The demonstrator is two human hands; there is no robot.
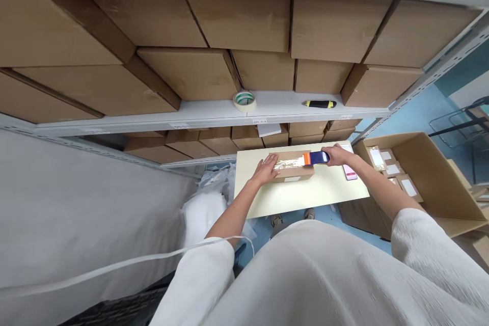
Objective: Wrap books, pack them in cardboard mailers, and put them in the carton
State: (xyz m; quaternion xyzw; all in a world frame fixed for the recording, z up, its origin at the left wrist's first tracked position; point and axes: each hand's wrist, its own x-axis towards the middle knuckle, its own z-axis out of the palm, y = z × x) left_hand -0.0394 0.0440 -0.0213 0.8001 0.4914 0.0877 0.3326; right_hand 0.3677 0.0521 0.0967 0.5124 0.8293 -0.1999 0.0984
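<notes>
A small cardboard box [294,172] lies on the pale yellow table [290,202]. A strip of clear tape [288,163] runs along its top, and a white label shows on its near side. My left hand [266,169] rests on the box's left end with its fingers stretched out over the top. Closed around the handle of a blue and orange tape dispenser [316,158] is my right hand [336,155]. The dispenser's orange end touches the right end of the box top, where the tape ends. Just right of this hand, a phone [350,172] lies on the table.
Shelves of cardboard boxes [260,15] stand ahead. On the shelf edge lie a tape roll [244,101] and a yellow-black utility knife [320,104]. A large open carton [439,173] with small labelled boxes is at right. White plastic packaging [204,214] lies at left.
</notes>
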